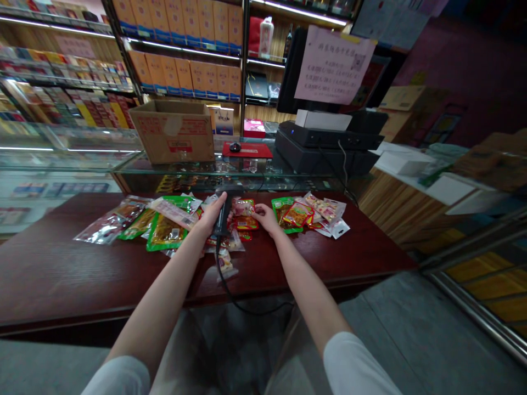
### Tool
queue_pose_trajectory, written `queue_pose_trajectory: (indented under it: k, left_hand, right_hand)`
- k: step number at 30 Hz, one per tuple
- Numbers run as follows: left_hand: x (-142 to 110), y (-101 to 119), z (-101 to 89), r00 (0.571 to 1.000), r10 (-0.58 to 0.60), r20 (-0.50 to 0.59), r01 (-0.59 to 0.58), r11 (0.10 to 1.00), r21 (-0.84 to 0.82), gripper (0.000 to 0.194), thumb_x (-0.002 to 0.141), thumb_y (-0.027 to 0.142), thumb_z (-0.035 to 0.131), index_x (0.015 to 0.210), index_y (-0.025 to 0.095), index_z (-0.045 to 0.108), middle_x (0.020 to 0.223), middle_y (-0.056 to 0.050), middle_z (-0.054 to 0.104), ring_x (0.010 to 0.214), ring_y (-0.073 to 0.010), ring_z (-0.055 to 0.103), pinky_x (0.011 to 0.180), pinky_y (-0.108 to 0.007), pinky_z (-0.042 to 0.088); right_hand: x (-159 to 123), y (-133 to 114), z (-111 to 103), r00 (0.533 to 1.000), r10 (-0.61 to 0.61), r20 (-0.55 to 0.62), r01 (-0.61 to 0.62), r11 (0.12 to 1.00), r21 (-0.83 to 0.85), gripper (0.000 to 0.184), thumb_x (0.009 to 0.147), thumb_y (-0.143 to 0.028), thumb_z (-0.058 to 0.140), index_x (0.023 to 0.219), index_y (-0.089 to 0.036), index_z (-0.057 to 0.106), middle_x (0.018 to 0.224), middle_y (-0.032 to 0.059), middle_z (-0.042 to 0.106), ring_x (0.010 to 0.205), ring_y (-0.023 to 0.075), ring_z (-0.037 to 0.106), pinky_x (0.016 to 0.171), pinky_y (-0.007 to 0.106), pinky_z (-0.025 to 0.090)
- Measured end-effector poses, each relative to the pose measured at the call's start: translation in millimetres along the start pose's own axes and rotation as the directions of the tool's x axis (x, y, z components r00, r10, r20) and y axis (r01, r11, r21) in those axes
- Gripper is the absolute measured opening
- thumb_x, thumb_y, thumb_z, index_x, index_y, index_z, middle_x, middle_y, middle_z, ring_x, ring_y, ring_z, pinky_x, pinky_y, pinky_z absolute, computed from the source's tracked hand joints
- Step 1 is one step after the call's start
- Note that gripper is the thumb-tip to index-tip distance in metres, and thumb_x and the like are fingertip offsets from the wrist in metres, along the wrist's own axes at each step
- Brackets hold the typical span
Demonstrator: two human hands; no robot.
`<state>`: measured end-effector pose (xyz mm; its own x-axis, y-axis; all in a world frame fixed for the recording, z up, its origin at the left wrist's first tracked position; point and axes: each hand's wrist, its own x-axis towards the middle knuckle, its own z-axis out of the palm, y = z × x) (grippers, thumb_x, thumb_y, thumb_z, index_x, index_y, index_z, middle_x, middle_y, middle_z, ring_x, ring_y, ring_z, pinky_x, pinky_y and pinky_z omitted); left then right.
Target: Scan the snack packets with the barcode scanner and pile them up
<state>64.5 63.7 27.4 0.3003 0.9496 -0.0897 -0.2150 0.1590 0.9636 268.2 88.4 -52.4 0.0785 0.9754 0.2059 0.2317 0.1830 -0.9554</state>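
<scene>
My left hand [213, 213] is closed around a black handheld barcode scanner [223, 215], whose cable [230, 291] hangs off the front edge of the dark red counter [61, 274]. My right hand [265, 216] rests on a small red snack packet [246, 222] just right of the scanner, fingers curled on it. Several snack packets lie spread across the counter: green ones [164, 233] to the left and a green and pink pile [308, 214] to the right.
Behind the counter stands a glass display case [123, 164] with a cardboard box [175, 131], a red mouse pad and mouse [242, 148], and a black till with a monitor [325, 142]. Shelves of boxed goods [185, 49] line the back wall.
</scene>
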Motion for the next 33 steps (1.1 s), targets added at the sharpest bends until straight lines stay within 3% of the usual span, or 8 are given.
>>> queue_pose_trajectory:
  k: [3,5,8,11,14,17,27,33]
  left_hand:
    - [-7,5,0.5,1.000,0.000,-0.014,0.000,1.000,-0.005,0.054,0.082,0.065,0.054,0.089,0.012,0.061,0.048,0.001,0.053,0.038,-0.0095,0.048,0.038,-0.019,0.035]
    - [-13,11,5.4,1.000,0.018,-0.008,-0.018,1.000,0.013,0.053,0.083,0.063,0.054,0.093,0.011,0.062,0.047,0.002,0.051,0.038,-0.0096,0.046,0.037,-0.019,0.035]
    - [-21,19,21.7,0.998,-0.016,0.059,0.012,0.997,0.078,0.049,0.083,0.061,0.056,0.091,0.013,0.063,0.049,0.001,0.054,0.038,-0.0099,0.046,0.036,-0.020,0.036]
    - [-21,22,45.2,0.984,-0.061,0.167,0.037,0.990,0.138,0.045,0.082,0.058,0.061,0.089,0.014,0.063,0.053,0.000,0.057,0.039,-0.0106,0.049,0.035,-0.021,0.037]
    - [-15,17,66.0,0.958,-0.099,0.270,0.055,0.985,0.166,0.042,0.083,0.054,0.062,0.094,0.013,0.064,0.055,-0.002,0.060,0.040,-0.0112,0.051,0.036,-0.020,0.038]
    - [-8,7,75.0,0.938,-0.181,0.297,0.126,0.973,0.195,0.042,0.085,0.052,0.060,0.095,0.011,0.064,0.055,-0.003,0.061,0.040,-0.0114,0.052,0.036,-0.021,0.039]
    - [13,-26,64.2,0.950,-0.112,0.293,0.096,0.993,0.069,0.047,0.083,0.056,0.061,0.096,0.011,0.062,0.074,-0.010,0.069,0.042,-0.0092,0.051,0.037,-0.021,0.041]
    - [9,-28,69.9,0.946,-0.075,0.314,0.069,0.997,0.028,0.050,0.076,0.061,0.067,0.087,0.012,0.061,0.071,-0.004,0.064,0.041,-0.0068,0.048,0.036,-0.019,0.037]
  right_hand:
    - [6,1,-13,0.987,-0.035,-0.160,0.032,0.999,-0.021,0.019,0.072,-0.022,0.056,0.091,-0.020,0.053,0.093,0.0031,0.064,0.087,0.0162,0.061,0.085,0.031,0.049]
    - [12,1,-30,0.946,-0.078,-0.316,0.076,0.997,-0.017,0.022,0.076,-0.023,0.050,0.098,-0.020,0.050,0.101,0.0059,0.063,0.095,0.0168,0.061,0.089,0.031,0.049]
    - [19,5,-64,0.881,-0.077,-0.468,0.095,0.995,0.015,0.028,0.077,-0.026,0.048,0.104,-0.020,0.046,0.107,0.0086,0.062,0.098,0.0182,0.062,0.089,0.033,0.049]
    - [22,13,-89,0.843,-0.015,-0.538,0.057,0.996,0.062,0.031,0.076,-0.026,0.047,0.106,-0.020,0.045,0.103,0.0085,0.063,0.095,0.0187,0.063,0.084,0.033,0.051]
    - [23,20,-97,0.821,0.002,-0.571,0.050,0.996,0.076,0.032,0.077,-0.026,0.045,0.109,-0.020,0.045,0.105,0.0084,0.063,0.095,0.0183,0.063,0.083,0.032,0.051]
    - [22,21,-96,0.805,0.008,-0.593,0.059,0.994,0.092,0.031,0.077,-0.025,0.047,0.107,-0.021,0.045,0.104,0.0081,0.063,0.096,0.0180,0.063,0.086,0.034,0.051]
    - [25,24,-97,0.838,-0.035,-0.544,0.087,0.994,0.070,0.030,0.077,-0.028,0.045,0.106,-0.020,0.047,0.105,0.0087,0.064,0.099,0.0190,0.064,0.087,0.034,0.052]
    - [23,20,-94,0.809,0.033,-0.587,0.044,0.992,0.117,0.028,0.075,-0.023,0.048,0.102,-0.019,0.046,0.106,0.0097,0.063,0.098,0.0185,0.064,0.092,0.035,0.051]
